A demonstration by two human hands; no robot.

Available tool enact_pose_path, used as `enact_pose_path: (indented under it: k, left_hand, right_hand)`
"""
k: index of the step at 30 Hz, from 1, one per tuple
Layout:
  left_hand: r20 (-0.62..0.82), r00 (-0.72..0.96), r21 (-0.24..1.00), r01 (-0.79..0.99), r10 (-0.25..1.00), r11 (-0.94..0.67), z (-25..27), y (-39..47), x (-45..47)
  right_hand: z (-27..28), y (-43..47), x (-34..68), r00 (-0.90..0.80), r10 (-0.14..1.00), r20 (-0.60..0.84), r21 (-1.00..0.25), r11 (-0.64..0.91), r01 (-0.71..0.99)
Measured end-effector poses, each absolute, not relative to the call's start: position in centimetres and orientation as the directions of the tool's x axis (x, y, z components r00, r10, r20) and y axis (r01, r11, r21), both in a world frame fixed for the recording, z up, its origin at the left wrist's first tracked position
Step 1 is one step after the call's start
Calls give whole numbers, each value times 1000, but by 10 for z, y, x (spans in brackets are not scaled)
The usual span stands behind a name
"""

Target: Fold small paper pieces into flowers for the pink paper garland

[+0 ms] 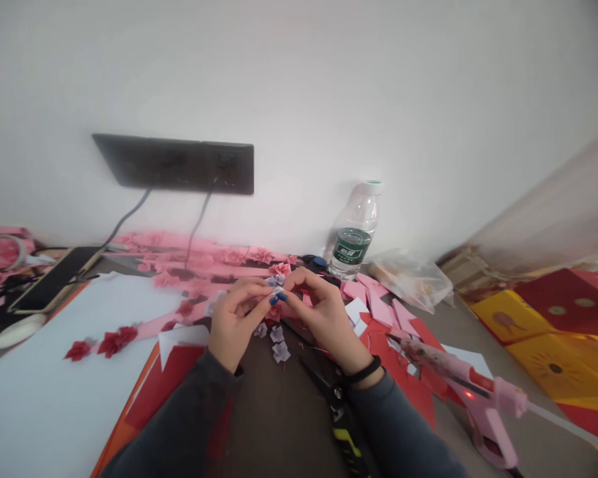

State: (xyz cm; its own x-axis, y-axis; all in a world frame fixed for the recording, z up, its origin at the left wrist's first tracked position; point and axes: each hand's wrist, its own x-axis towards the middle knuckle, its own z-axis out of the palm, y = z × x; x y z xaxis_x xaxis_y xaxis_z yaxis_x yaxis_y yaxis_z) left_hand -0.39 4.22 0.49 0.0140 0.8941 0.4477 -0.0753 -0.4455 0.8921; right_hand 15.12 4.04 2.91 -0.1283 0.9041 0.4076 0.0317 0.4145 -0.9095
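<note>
Between the fingertips of both hands is a small pale piece of folded paper [278, 291], partly hidden by the fingers. My left hand [236, 315] pinches it from the left with thumb and forefinger. From the right, my right hand [321, 315] pinches it too, a black band on the wrist. Just below lie several lilac paper flowers [280, 348] on the dark table. Scissors with black and yellow-green handles [346, 438] rest under my right forearm. Red paper flowers [117, 340] on a pink strip lie to the left.
A pink glue gun [471, 385] with a lit red light lies at right. Behind stands a water bottle [353, 232] near a plastic bag [413, 275]. White paper [54, 372], a phone [54, 279], pink strips [204, 265] and yellow-red boxes [553, 332] surround the hands.
</note>
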Motion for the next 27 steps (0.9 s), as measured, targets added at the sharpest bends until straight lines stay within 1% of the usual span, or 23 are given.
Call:
enact_pose_path:
  k: [8, 14, 20, 27]
  left_hand:
    - [468, 27, 884, -2, 883, -468, 3, 44, -5]
    - [460, 44, 886, 43, 887, -462, 4, 43, -6]
    - [415, 35, 909, 41, 909, -416, 5, 41, -3]
    - [373, 61, 927, 5, 926, -374, 9, 39, -2]
  right_hand:
    - [25, 43, 154, -112, 905, 411, -911, 413, -6]
    - [21, 45, 156, -140, 911, 387, -922, 387, -31]
    - [24, 45, 154, -109, 936, 336, -941, 337, -7]
    - [29, 43, 153, -168, 945, 280, -960, 278, -36]
